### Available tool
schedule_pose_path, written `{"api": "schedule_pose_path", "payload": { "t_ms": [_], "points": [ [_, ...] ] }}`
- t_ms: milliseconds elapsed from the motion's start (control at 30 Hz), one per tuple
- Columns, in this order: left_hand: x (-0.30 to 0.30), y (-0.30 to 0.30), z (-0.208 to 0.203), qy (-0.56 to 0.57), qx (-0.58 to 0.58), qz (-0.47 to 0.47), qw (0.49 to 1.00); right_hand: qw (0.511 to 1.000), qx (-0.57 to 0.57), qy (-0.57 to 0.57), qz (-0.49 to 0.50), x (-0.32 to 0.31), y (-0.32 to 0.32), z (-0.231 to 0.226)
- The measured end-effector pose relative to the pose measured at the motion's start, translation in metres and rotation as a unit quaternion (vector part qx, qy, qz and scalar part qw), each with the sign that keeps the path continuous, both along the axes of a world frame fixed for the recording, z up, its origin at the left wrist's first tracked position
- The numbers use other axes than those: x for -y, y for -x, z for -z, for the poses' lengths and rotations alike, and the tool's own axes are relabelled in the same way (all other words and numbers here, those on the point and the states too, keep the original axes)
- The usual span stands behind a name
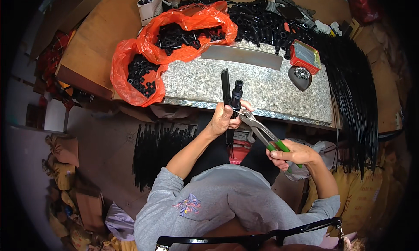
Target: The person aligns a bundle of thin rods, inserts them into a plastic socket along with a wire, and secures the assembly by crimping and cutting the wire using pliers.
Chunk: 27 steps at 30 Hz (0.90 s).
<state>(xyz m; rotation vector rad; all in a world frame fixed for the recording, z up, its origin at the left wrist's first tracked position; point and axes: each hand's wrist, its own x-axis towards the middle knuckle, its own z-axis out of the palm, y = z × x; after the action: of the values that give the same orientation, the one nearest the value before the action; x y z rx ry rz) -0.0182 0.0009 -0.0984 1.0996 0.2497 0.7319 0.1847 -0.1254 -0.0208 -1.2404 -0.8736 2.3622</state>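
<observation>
My left hand (221,119) is closed around a black tubular fitting (236,94), which stands upright with its ringed end on top. Beside the fitting, a bundle of thin black rods (225,86) passes through the same grip and sticks out above and below. My right hand (291,154) grips the green handles of a pair of pliers (263,132). The pliers' jaws meet the lower part of the fitting, next to my left fingertips. A thin pale strand shows there; what exactly the jaws pinch is too small to tell.
On the speckled stone tabletop (187,81) stand two red plastic bags (124,72) of small black parts. A metal strip (242,57), a red tin (307,57) and a pile of black fittings (257,26) lie behind. Long black strands (355,94) hang over the right edge.
</observation>
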Motion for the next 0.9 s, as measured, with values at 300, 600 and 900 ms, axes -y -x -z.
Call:
{"api": "schedule_pose_path", "payload": {
  "t_ms": [300, 600, 900],
  "points": [
    [0.005, -0.008, 0.001, -0.03, 0.005, 0.004, 1.0, 0.998, 0.052, -0.003, -0.04, 0.001, -0.011, -0.021],
    [0.014, -0.01, -0.006, -0.027, -0.027, -0.08, 0.996, 0.905, 0.356, -0.213, -0.095, 0.005, 0.011, -0.036],
    [0.013, -0.012, -0.002, -0.02, -0.03, -0.119, 0.992, 0.883, 0.36, -0.3, -0.036, 0.003, 0.017, -0.024]
  ]
}}
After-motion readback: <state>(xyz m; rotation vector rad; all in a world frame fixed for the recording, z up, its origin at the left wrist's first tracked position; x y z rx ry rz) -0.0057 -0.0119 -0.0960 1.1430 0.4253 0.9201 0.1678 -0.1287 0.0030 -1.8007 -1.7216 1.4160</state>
